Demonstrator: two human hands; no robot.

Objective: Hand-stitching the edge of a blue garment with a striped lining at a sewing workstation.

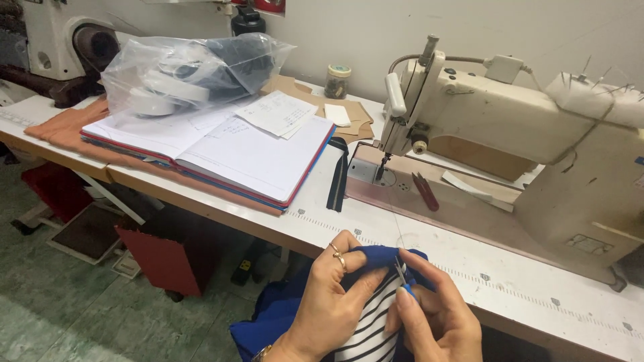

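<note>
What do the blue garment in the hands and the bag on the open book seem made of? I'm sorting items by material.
The blue garment with a black-and-white striped part looks like soft knit fabric, matte; it folds and bunches under the left hand and right hand. The clear crinkled bag looks like thin glossy plastic: see-through, with shiny creases.

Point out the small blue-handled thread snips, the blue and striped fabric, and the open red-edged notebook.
small blue-handled thread snips [402, 276], head view, on the metal blades.
blue and striped fabric [367, 322], head view, on the striped part.
open red-edged notebook [251, 157], head view, on the right page.
</note>
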